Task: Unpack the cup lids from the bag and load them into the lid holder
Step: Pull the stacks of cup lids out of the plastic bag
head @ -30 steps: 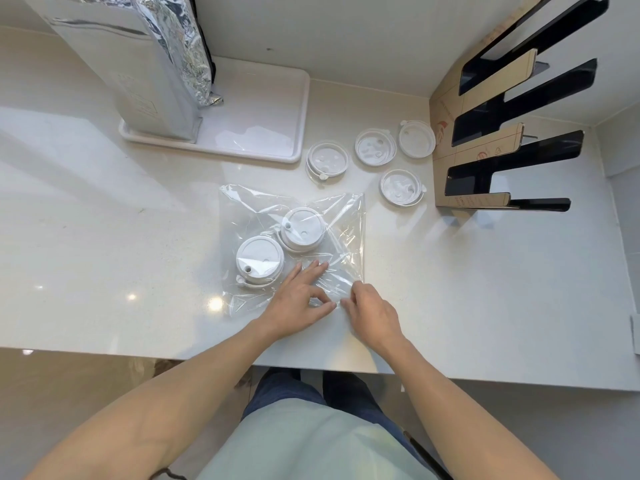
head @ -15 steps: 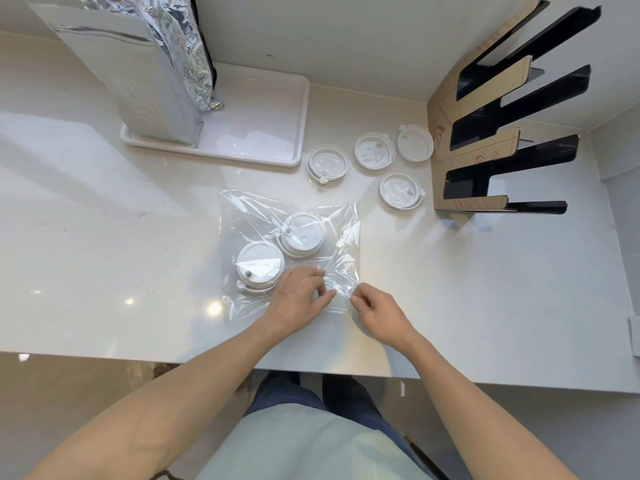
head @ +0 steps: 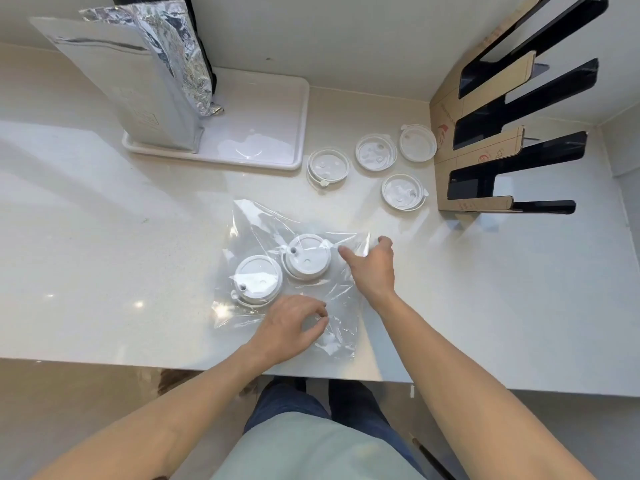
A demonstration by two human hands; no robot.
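Cup lids: 2 white ones (head: 307,257) (head: 258,278) lie side by side inside a clear, crinkled plastic bag (head: 277,220) flat on the pale, glossy tabletop (head: 104,265). The left hand (head: 289,325) pinches the bag's near edge, fingers curled on the film. The right hand (head: 372,268) has its grip on the bag's right edge, with the forefinger stretched toward the farther lid; whether it is inside the bag I cannot tell. 4 more lids, round and translucent white, sit loose on the tabletop beyond the bag: 1 (head: 327,165) near a white tray (head: 301,109), 2 (head: 375,152) (head: 418,143) farther back, 1 (head: 402,190) just beside the lid holder (head: 446,168). The holder stands at the right, its side still covered in brown paper, with 4 black slanted slots; the small red marks on the paper are too small to read. On the tray stands a silvery foil pouch (head: 138,88) with a crumpled top. Its faint print is illegible.
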